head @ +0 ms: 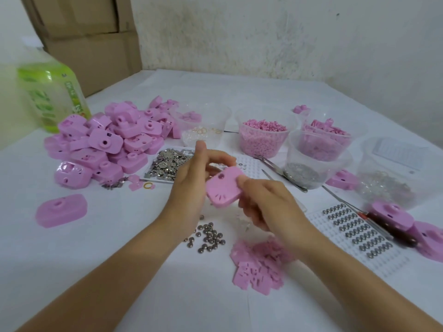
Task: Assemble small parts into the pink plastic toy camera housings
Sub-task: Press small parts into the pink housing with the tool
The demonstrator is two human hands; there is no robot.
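A white-covered table (72, 259) bears a heap of pink camera housings (105, 140), a green bottle (54, 92), clear tubs (262, 146), a tray of metal bits (155, 179), loose metal domes (211, 237) and flat pink pieces (257, 267).

We see a bright, even and soft light; we cannot tell where it comes from. Nearer to us than the pink housing (224, 189) in the middle, the white table (84, 255) carries only pale shadows with soft edges. The housing itself looks slightly blurred. Far to the left of it the green bottle (51, 92) is smeared and stretched, and behind it to the left the cardboard boxes (91, 39) lean strongly, bent by the wide lens.
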